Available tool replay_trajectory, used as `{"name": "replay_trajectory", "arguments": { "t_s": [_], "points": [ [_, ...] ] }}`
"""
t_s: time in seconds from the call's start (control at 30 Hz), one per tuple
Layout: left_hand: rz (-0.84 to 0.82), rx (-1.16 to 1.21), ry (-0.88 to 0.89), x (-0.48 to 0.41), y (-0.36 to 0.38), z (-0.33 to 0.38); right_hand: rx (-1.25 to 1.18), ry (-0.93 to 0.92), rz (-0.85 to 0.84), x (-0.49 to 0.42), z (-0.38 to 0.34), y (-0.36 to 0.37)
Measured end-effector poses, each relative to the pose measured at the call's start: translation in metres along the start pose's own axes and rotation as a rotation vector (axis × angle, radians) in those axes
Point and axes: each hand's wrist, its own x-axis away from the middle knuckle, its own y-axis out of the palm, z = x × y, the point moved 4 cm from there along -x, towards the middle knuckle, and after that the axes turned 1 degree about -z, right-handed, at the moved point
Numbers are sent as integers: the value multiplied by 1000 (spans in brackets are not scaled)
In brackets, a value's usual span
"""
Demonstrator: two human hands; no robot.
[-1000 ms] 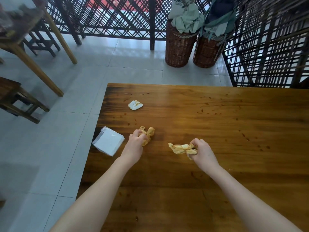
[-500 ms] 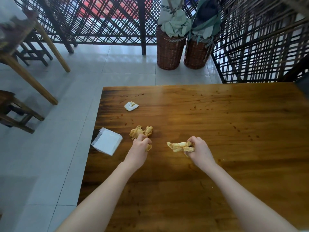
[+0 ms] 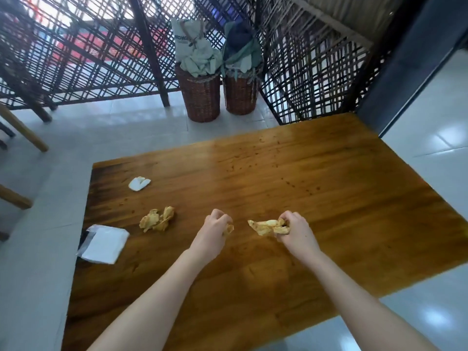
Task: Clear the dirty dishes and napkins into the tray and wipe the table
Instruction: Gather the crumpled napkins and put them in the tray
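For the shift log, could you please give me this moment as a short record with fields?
left hand: closed on a small stained scrap
right hand: gripping a stained crumpled napkin
loose stained napkin: on the table, left of the hands
white napkin: near the far left corner
napkin pack: overhanging the left edge
tray: not in view
table surface: specks, unwiped

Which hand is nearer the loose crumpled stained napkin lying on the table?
Left. The left hand is just right of the crumpled napkin, not touching; the right hand is farther right, gripping another stained napkin.
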Motion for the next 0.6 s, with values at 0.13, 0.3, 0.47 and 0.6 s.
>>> {"name": "replay_trajectory", "arguments": {
  "t_s": [0.13, 0.3, 0.47, 0.6],
  "points": [
    [-23, 10, 74, -20, 31, 70, 17, 55, 39, 21, 60, -46],
    [-53, 6, 131, -42, 79, 156, 16, 103, 98, 45, 144, -108],
    [-96, 12, 149, -61, 123, 230, 1, 143, 136, 59, 217, -160],
    [-122, 0, 188, -76, 149, 279, 10, 153, 165, 68, 259, -198]
  ]
}}
